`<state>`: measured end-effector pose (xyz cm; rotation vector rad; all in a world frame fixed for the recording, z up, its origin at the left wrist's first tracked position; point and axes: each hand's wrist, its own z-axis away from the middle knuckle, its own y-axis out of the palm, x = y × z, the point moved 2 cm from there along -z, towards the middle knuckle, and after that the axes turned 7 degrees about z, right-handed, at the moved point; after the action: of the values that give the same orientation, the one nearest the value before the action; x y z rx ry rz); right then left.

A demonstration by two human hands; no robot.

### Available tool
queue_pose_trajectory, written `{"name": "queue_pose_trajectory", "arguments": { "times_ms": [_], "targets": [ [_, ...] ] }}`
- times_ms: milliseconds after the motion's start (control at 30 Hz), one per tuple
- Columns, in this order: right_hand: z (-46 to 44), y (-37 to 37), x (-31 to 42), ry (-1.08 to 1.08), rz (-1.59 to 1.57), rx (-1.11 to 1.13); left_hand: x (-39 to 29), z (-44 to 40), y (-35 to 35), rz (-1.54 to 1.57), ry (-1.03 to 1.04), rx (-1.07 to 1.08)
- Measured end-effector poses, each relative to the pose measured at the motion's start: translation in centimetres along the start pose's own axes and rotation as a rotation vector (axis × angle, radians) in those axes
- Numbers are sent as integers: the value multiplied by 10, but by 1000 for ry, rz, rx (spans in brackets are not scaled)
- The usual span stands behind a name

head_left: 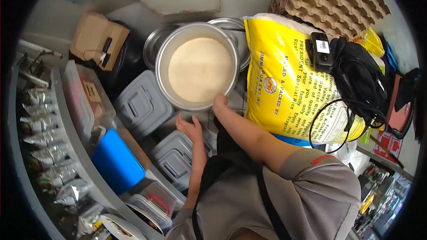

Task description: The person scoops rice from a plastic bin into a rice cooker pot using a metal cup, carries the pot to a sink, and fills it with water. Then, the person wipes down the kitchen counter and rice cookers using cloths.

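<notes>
Smooth metal pot (162, 73), glossy plastic sack (278, 69), rough paper-pulp trays (331, 2).

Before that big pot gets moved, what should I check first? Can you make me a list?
1. Right hand at the pot rim: ok, though its grip is partly hidden.
2. Left hand holding the pot: not ok; it is open, below the rim in the picture.
3. Pale contents inside the rim: ok, none seen spilling over.
4. Free space around the pot: not ok; the yellow bag and a grey lidded bin crowd it.
5. Pot's weight: cannot tell.
6. What's underneath the pot: cannot tell, hidden.
</notes>
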<state>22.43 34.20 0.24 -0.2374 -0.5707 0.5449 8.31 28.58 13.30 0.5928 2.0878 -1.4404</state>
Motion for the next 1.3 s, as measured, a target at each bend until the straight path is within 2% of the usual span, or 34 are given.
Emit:
{"name": "queue_pose_trajectory", "arguments": {
  "times_ms": [133, 200, 233, 267, 367, 467, 567, 600, 667, 733, 800, 867, 933, 1033, 1133, 1267, 1300],
  "targets": [
    [31, -21, 22, -24, 210, 75, 6, -105, 47, -7, -64, 77],
    [40, -23, 23, -103, 68, 56, 18, -158, 71, -117, -121, 177],
    [37, -20, 31, -89, 177, 42, 18, -189, 92, -150, -141, 218],
    [34, -21, 31, -61, 288, 15, 28, -215, 110, -186, -97, 244],
    [32, -32, 42, 7, 345, -25, 44, -298, 162, -270, 36, 392],
    [4, -31, 32, 73, 143, 57, 57, -365, 201, -264, 117, 556],
    [48, -54, 77, 131, 51, 220, 64, -406, 240, -208, 2, 879],
    [40, -52, 71, 81, 129, 210, 66, -411, 250, -174, -42, 962],
    [21, -47, 53, -19, 296, 192, 71, -416, 268, -57, -118, 1031],
    [44, -55, 69, -31, 323, 175, 79, -420, 278, 78, -186, 1077],
    [46, -56, 76, -106, 411, 127, 83, -423, 279, 212, -213, 1074],
    [22, -54, 47, -218, 576, 47, 70, -423, 265, 270, -141, 988],
    [48, -66, 58, -185, 502, 96, 50, -420, 245, 292, -36, 867],
    [97, -89, 94, -220, 436, 125, 27, -443, 235, 217, 8, 888],
    [123, -101, 107, -301, 404, 129, -38, -454, 187, 167, 91, 840],
    [152, -116, 117, -164, 442, 287, -61, -484, 157, 81, 118, 847],
    [158, -120, 121, -220, 472, 289, -67, -488, 142, 67, 125, 844]
  ]
}}
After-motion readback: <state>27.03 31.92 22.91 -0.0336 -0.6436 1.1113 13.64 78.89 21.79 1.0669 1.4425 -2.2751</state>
